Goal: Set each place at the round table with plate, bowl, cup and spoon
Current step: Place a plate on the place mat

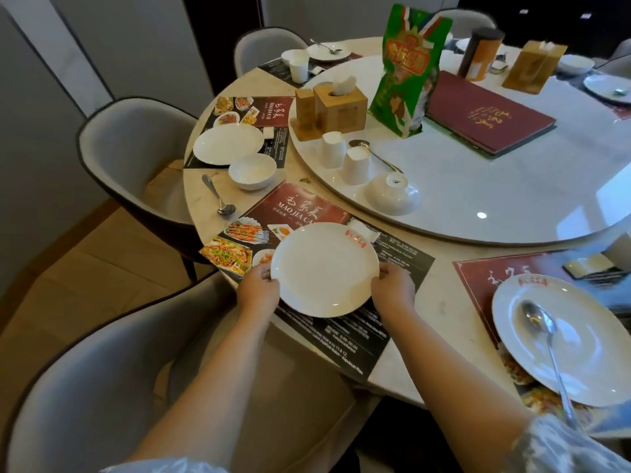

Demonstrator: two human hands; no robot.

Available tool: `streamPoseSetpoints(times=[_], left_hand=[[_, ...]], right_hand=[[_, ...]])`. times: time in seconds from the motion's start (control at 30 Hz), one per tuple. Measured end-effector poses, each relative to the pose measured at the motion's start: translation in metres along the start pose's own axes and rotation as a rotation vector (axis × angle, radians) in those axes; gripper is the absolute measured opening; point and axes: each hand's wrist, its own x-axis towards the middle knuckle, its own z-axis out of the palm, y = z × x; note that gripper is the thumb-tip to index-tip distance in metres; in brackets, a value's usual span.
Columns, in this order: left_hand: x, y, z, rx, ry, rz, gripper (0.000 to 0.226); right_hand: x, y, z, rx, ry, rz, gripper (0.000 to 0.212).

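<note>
Glossy white plate (324,269) with red rim logo, pinched by left grip (258,287) and right grip (392,288), near tabletop (440,302) edge.

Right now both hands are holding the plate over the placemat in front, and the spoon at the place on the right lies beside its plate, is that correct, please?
Not quite. The head view shows the spoon lying on its plate, not beside it. The rest holds: the left hand and right hand hold the front plate by its edges over the placemat.
</note>
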Motion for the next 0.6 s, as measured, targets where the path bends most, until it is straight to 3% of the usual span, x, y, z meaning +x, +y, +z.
streamPoseSetpoints(times=[0.27, 0.6], left_hand=[[0.068, 0.008, -0.033, -0.077, 0.1, -0.07, 0.038], [0.096, 0.012, -0.034, -0.054, 0.111, -0.084, 0.042]], right_hand=[[0.029, -0.053, 0.053, -0.095, -0.132, -0.152, 0.026], [0.053, -0.067, 0.07, -0.111, -0.166, -0.134, 0.029]])
